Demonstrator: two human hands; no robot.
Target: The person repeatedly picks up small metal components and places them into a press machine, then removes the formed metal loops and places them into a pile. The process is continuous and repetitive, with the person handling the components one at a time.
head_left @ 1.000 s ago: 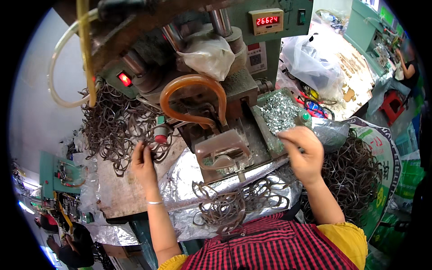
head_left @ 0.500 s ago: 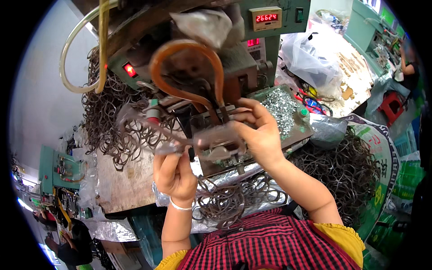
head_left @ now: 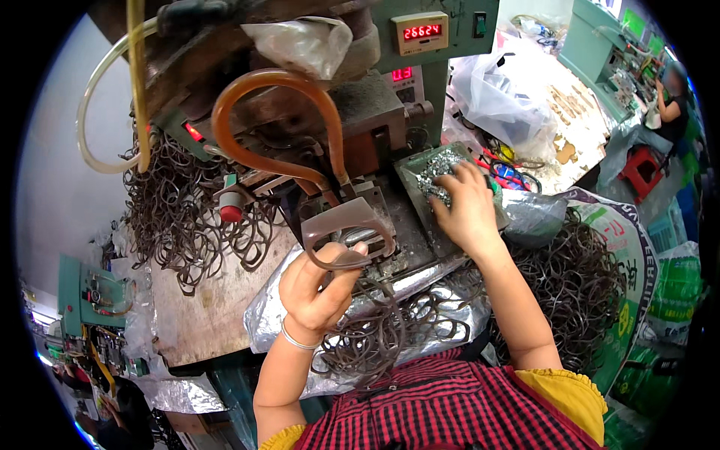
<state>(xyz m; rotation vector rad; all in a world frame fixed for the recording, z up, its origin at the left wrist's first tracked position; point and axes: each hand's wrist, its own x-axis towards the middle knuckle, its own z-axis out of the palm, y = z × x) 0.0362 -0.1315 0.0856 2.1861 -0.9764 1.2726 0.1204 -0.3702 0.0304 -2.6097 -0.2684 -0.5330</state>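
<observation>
My left hand (head_left: 315, 292) pinches the lower edge of a glossy dark brown loop (head_left: 315, 225), roughly D-shaped. Its broad upper side is against or just in front of the metal fixture (head_left: 375, 206) at the front of a green machine; whether it touches is unclear. Over a shallow metal tray (head_left: 411, 176) to the right, my right hand (head_left: 471, 206) reaches in with fingers apart and bent downward. Small shiny metal pieces (head_left: 433, 174) fill the tray, and my fingertips are among them. Nothing shows held in that hand, though the fingertips are partly hidden.
An orange hose (head_left: 225, 112) arches above the fixture. A red push button (head_left: 231, 213) sits left of it. Similar dark loops hang at left (head_left: 172, 202), lie on foil before me (head_left: 382, 322) and fill a sack at right (head_left: 570, 300). A person (head_left: 671, 105) sits far right.
My right hand has left the fixture and moved right to the tray. My left hand, blurred with a swinging loop before, now holds a loop steadily by the fixture. The view has shifted slightly.
</observation>
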